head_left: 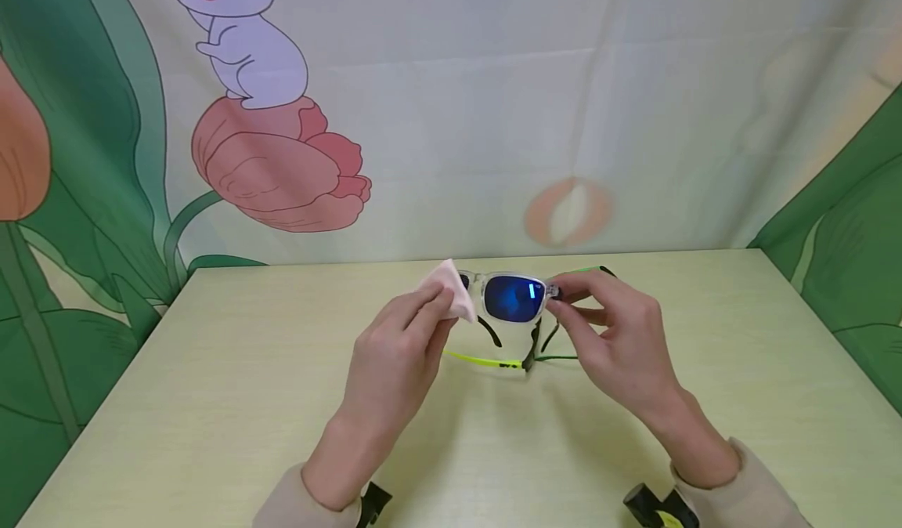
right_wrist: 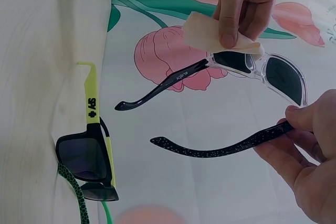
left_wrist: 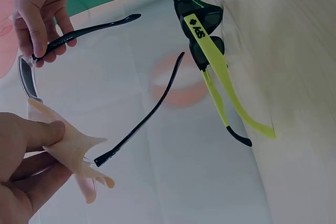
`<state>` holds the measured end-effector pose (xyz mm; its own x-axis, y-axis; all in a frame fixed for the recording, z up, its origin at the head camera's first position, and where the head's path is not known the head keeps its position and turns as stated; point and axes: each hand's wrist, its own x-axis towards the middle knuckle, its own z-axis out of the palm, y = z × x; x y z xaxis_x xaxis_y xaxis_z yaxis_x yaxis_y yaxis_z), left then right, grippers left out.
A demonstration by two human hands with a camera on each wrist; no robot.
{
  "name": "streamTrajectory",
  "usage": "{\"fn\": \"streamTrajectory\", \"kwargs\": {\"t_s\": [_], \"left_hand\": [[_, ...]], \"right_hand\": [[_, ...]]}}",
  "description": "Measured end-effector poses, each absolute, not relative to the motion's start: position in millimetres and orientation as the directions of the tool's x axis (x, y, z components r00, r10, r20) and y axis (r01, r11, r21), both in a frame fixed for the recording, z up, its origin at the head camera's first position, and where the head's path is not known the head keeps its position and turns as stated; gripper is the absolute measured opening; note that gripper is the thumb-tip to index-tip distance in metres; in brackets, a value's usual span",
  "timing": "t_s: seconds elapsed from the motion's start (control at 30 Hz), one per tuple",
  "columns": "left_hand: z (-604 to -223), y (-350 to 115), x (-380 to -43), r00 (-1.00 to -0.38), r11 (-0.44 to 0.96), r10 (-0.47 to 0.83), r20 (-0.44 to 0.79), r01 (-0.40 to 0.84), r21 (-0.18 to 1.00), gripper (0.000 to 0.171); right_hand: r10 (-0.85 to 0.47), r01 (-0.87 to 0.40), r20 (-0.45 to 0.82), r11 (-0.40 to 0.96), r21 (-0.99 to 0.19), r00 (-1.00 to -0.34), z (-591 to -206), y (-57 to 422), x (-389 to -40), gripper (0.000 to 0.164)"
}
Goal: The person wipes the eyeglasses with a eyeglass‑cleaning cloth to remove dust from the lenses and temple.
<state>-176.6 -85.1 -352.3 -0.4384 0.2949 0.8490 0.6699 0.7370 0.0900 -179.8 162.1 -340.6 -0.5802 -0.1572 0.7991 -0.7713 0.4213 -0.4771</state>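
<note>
A pair of sunglasses (head_left: pixel 513 298) with a clear frame, blue mirrored lenses and black temples is held up above the table. My right hand (head_left: pixel 620 332) pinches it at the hinge corner, thumb and fingers around the start of one temple (right_wrist: pixel 226 149). In my left hand (head_left: pixel 402 356) a pale pink cloth (head_left: pixel 451 289) is pinched over the other lens, thumb on one side and fingers on the other in the left wrist view. The cloth covers most of that lens in the head view; the right wrist view shows part of it below the cloth.
Behind the held pair, other sunglasses stand on the table (head_left: pixel 232 403): one with yellow-green temples (left_wrist: pixel 223 72) marked SPY, another with green patterned temples (right_wrist: pixel 76 190). A printed curtain (head_left: pixel 451 121) hangs along the table's back edge.
</note>
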Motion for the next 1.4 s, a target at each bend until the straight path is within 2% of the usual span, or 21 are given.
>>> {"fn": "streamTrajectory", "kwargs": {"t_s": [0.37,0.67,0.83,1.1,1.4], "left_hand": [[-351.5,-84.8,-177.6,-0.336,0.722,0.263,0.904,0.69,0.047,0.021],[-351.8,-80.5,-178.0,-0.313,0.689,0.295,0.903,0.725,0.026,0.026],[-353.9,-80.0,-179.9,-0.323,0.677,0.305,0.896,0.735,0.034,0.03],[-354.0,-83.6,-182.6,-0.35,0.692,0.299,0.888,0.72,0.051,0.034],[-349.0,-87.3,-182.3,-0.287,0.707,0.289,0.913,0.707,-0.002,0.036]], "right_hand": [[-0.152,-0.75,0.776,0.42,-0.51,-0.613,-339.1,163.0,-179.1,0.028],[-0.158,-0.712,0.73,0.429,-0.556,-0.665,-339.3,164.7,-179.0,0.028],[-0.168,-0.711,0.718,0.408,-0.573,-0.675,-340.4,164.3,-180.1,0.028],[-0.205,-0.777,0.771,0.371,-0.509,-0.603,-341.5,163.0,-181.2,0.033],[-0.269,-0.847,0.829,0.369,-0.382,-0.491,-339.5,165.8,-184.3,0.04]]}}
